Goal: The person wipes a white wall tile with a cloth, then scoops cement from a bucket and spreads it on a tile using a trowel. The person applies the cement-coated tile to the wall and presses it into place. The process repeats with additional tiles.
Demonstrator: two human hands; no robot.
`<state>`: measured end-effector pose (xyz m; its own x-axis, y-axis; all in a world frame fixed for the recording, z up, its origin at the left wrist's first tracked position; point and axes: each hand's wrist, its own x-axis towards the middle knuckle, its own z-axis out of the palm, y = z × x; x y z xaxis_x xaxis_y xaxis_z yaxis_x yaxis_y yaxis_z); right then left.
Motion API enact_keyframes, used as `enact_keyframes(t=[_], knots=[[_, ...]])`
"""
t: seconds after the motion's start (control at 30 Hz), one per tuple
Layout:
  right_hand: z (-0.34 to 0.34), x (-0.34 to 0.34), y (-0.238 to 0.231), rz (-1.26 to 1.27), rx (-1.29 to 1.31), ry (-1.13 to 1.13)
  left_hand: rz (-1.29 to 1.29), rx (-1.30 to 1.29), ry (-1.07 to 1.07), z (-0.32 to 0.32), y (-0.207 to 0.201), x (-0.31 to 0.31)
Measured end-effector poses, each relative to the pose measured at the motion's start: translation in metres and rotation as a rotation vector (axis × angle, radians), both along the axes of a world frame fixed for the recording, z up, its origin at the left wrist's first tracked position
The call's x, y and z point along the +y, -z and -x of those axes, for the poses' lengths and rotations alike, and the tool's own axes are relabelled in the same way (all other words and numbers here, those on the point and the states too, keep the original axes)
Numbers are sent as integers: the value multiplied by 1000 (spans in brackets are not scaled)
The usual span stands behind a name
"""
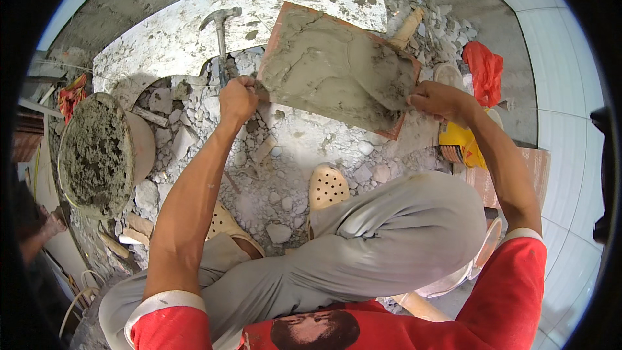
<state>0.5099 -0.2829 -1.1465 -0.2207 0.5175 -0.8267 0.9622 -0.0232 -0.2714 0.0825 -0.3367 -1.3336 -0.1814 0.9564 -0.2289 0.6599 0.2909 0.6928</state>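
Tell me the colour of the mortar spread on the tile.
The mortar is grey with a slight greenish tinge, best seen in the head view.

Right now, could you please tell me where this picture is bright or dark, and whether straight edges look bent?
In the head view, the grey-spattered white board is bright, the far left dim, the corners black; same head view, the large white tiles bow along the right rim, while the mortar-coated reddish rectangular tile between bare left hand and right hand looks fairly sharp.

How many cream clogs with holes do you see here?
2: one clog near the middle, below the mortar-covered tile; the other clog farther left, beside the left forearm. Both are partly hidden.
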Motion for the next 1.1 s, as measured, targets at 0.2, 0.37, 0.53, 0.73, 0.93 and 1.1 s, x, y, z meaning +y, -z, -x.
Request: enact_keyframes(t=[0.2,0.37,0.53,0.73,0.93,1.1], knots=[[0,-24,-10,-476,-160,-513,28,1,9,1,-3,0],[5,-29,-43,-639,-441,-374,0,-4,4,1,-3,-1],[26,-11,-28,-725,-42,-431,17,6,21,0,-3,1],[39,25,-11,-165,-29,-128,-40,34,16,-1,-4,0],[25,2,10,-351,-75,-483,5,28,16,1,0,2],[-7,-49,-8,-542,-314,-396,-11,3,18,2,-1,1]])
